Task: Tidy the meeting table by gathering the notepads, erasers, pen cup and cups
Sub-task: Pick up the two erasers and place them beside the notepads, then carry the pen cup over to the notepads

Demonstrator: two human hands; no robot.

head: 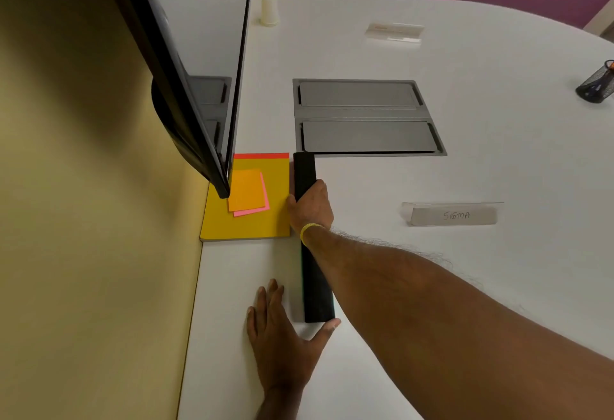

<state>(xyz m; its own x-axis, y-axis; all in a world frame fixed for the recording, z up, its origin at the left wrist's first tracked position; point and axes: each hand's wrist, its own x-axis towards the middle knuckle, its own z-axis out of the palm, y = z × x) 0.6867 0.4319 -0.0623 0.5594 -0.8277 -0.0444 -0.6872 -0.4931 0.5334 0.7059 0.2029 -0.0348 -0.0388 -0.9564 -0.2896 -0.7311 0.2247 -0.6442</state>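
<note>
A yellow notepad (247, 220) with a red top strip lies at the table's left edge, orange and pink sticky notes (247, 195) on it. Right beside it lies a long black bar-shaped object (304, 170), perhaps a board eraser. My right hand (310, 207) grips this bar near its far part. Flat on the table, my left hand (280, 326) has its fingers spread and its thumb touching the bar's near end. A stack of white paper cups (269, 11) stands far back. At the right edge sits a black mesh pen cup (596, 85).
A black screen (199, 87) hangs over the table's left side and covers part of the notepad. A grey cable hatch (365, 117) is set into the white table (398, 286). Two clear name holders stand nearby, one reading SIGMA (453, 215), one farther back (393, 32).
</note>
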